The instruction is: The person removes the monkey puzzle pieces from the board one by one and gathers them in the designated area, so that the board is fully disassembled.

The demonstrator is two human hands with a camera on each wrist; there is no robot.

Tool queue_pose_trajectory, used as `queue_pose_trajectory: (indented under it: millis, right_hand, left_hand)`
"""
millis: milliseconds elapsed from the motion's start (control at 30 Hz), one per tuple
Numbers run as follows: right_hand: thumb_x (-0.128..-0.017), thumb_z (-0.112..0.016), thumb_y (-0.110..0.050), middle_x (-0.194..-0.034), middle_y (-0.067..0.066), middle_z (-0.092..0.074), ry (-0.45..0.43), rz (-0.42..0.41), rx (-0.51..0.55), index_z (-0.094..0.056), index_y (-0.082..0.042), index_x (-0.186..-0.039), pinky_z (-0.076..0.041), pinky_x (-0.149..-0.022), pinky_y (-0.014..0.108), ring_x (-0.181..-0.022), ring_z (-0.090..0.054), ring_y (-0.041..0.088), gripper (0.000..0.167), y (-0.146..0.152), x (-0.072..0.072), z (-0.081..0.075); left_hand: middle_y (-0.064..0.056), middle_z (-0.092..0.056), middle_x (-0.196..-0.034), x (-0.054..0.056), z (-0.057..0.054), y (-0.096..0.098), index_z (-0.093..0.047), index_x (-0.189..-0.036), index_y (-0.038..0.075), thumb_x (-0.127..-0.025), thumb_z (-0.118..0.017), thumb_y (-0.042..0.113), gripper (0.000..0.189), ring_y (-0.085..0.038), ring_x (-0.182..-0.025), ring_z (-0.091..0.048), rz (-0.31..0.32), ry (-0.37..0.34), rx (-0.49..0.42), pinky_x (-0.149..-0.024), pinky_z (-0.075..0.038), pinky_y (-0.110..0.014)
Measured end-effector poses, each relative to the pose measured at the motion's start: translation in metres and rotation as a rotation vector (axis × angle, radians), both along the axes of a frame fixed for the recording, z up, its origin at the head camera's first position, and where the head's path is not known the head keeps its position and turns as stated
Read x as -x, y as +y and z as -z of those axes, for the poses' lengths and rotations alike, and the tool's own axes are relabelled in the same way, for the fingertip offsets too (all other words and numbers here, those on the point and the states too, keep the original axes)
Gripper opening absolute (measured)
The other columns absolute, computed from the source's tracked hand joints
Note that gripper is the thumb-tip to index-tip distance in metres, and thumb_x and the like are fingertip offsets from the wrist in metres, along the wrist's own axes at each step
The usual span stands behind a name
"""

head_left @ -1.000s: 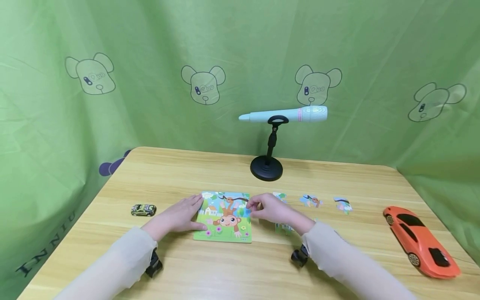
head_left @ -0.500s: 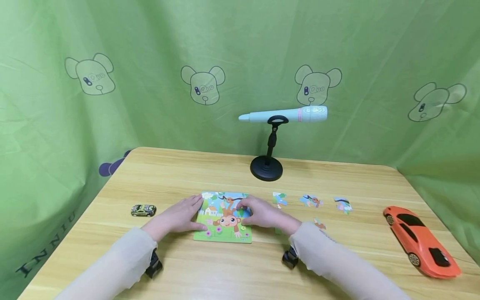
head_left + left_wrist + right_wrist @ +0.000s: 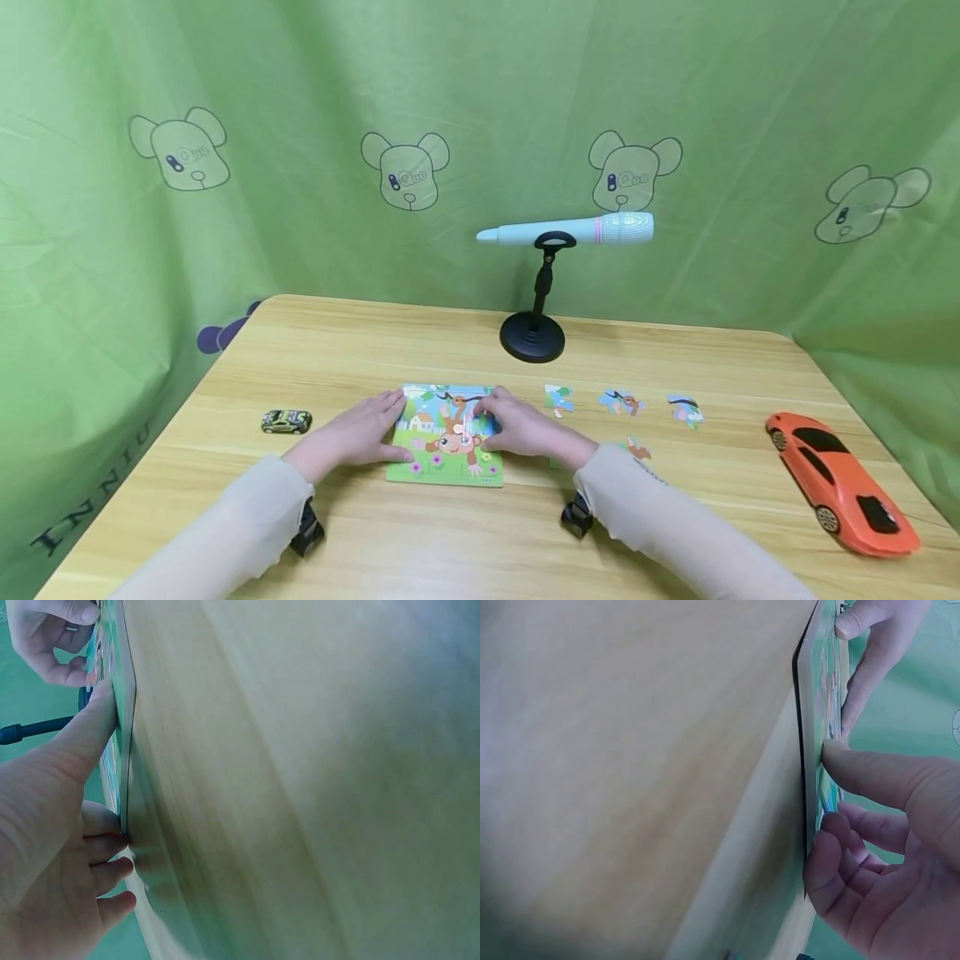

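A square monkey jigsaw puzzle board (image 3: 442, 477) lies flat on the wooden table. My left hand (image 3: 366, 429) steadies it from the left: in the left wrist view the thumb (image 3: 94, 724) rests on the picture while the other fingers sit at the board's edge. Over the right side of the picture, my right hand (image 3: 522, 425) pinches a small puzzle piece (image 3: 826, 801), its bluish edge tilted at the board's surface in the right wrist view. The fingers cover most of that piece.
Several loose puzzle pieces (image 3: 622, 402) lie right of the board, some partly behind the right forearm. A small toy car (image 3: 287, 421) stands left, a large orange car (image 3: 840, 483) far right. Behind is a blue microphone (image 3: 555, 231) on a black stand (image 3: 532, 337).
My right hand has moved left from the board's right edge onto the picture, with thumb and fingers now lower on it. The left hand has stayed in place.
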State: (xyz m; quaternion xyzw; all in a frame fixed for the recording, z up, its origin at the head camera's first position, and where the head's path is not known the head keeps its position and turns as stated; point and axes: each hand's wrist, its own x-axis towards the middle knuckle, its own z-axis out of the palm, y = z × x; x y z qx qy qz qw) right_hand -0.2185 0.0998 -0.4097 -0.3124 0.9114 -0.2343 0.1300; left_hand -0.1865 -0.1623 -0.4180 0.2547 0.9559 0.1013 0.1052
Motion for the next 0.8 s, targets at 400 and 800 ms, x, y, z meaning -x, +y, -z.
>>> queue_pose_trajectory:
  millis: [400,800]
  right_hand:
    - [-0.079,-0.072,-0.01,-0.09,0.002,-0.05,-0.005,-0.01,0.04,-0.053,-0.01,-0.096,-0.042,-0.071,0.033,-0.079,-0.045,0.019,0.026,-0.0006,0.003,0.0029]
    - [-0.081,-0.07,-0.011,-0.061,-0.004,-0.039,-0.011,-0.079,0.017,-0.063,-0.009,-0.08,-0.029,-0.052,0.024,-0.056,-0.036,0.011,0.008,0.0007,0.0045,-0.0006]
  left_hand:
    - [-0.021,-0.019,-0.148,0.0001,-0.0007,-0.0002,-0.026,-0.14,-0.008,-0.082,-0.058,0.054,0.091,-0.036,-0.134,-0.019,-0.002,-0.008,0.0,-0.109,-0.016,-0.045]
    - [-0.021,-0.018,-0.148,0.0005,0.0,-0.0007,-0.025,-0.141,-0.008,-0.082,-0.057,0.055,0.091,-0.036,-0.134,-0.019,0.002,-0.007,0.005,-0.109,-0.016,-0.045]
